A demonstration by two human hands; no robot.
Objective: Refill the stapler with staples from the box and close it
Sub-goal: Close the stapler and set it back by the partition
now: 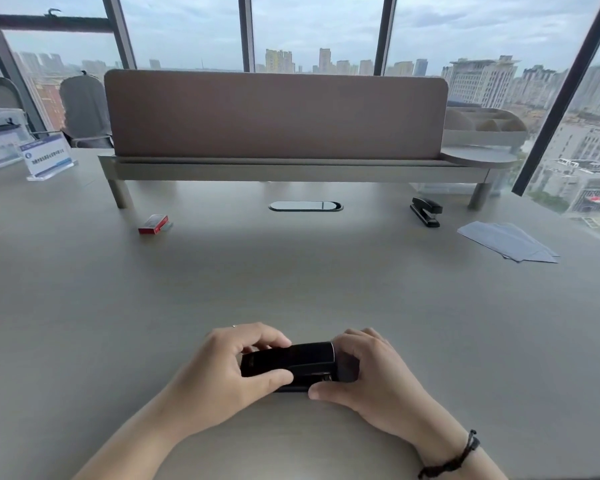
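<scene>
Both grips clenched on black stapler [293,365], left hand [219,372] one end, right hand [368,372] the other

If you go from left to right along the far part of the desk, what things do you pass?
Clear acrylic sign stand with a blue-and-white card → small red box of staples → black oval cable slot → second black stapler → fanned sheets of white paper.

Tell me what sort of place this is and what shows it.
Most likely a high-rise office. A wide desk carries a fabric privacy divider, a second stapler and loose papers, and the floor-to-ceiling windows behind look out over city towers from high up.
</scene>
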